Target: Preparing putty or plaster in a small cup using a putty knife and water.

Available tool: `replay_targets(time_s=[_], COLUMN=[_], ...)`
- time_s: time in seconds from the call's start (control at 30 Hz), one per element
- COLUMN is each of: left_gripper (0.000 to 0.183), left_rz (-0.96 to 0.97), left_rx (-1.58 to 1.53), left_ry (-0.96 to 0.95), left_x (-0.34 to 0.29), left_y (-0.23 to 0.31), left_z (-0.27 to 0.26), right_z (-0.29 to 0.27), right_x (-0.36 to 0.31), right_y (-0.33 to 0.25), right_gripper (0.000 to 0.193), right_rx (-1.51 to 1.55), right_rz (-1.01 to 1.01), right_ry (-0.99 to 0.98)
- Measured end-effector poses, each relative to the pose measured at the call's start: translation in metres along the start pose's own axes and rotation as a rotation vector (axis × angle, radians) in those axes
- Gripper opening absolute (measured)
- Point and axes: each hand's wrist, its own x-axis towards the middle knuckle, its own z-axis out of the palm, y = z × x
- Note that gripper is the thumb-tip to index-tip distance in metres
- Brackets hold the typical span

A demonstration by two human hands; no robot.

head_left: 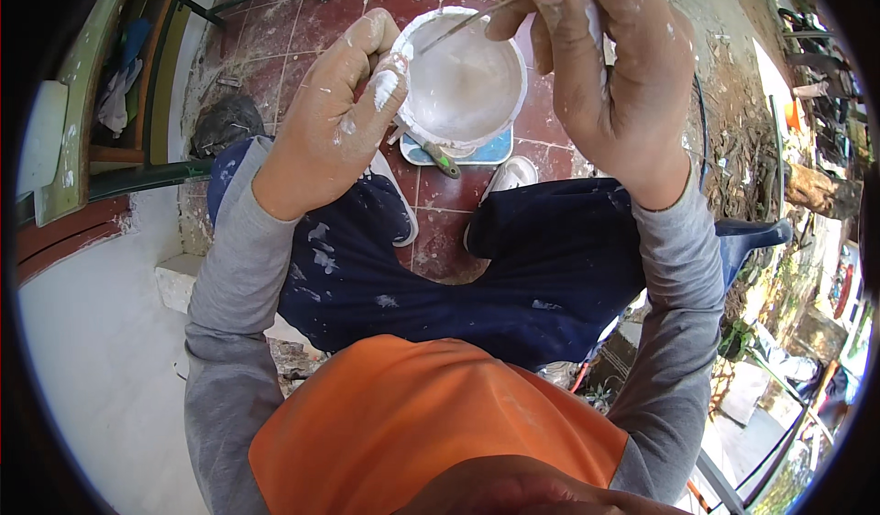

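My right hand (610,66) pinches a thin metal rod-like tool (472,20). Its tip reaches left, close to white matter at my left thumb and the rim of a round, white-coated bowl (463,84). My left hand (344,111) is closed, with white smears on its thumb. Whatever it grips, if anything, is hidden, and I cannot tell whether it touches the bowl. Pale residue coats the bowl's inside. Beneath the bowl shows a blue, white-edged flat base (481,151), and a tool with a green and grey handle (442,159) lies against its near side.
Red floor tiles (440,240) spread under my shoes, on both sides of the bowl. To the left are a dark crumpled bag (227,122), a green metal frame (151,180) and a white wall (110,332). Bare ground with a log (820,191) lies right.
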Motion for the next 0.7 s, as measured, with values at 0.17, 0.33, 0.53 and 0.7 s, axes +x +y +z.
replay_targets(time_s=[0.17,0.33,0.53,0.7], left_gripper=[0.005,0.005,0.005,0.005], left_rz=[0.083,0.015,0.054,0.039], left_rx=[0.025,-0.024,0.073,0.058], left_ry=[0.076,0.024,0.132,0.078], left_x=[0.003,0.003,0.007,0.004], left_y=[-0.004,-0.006,-0.008,-0.005], left_z=[-0.004,-0.009,-0.016,-0.013], right_z=[0.000,0.013,0.011,0.014], right_x=[0.007,0.017,0.017,0.012], right_y=[-0.004,0.002,0.013,0.017], right_gripper=[0.010,0.004,0.008,0.006], right_rx=[-0.129,-0.017,0.057,-0.064], right_rz=[-0.176,-0.106,-0.258,-0.084], right_ry=[-0.155,-0.041,-0.096,0.005])
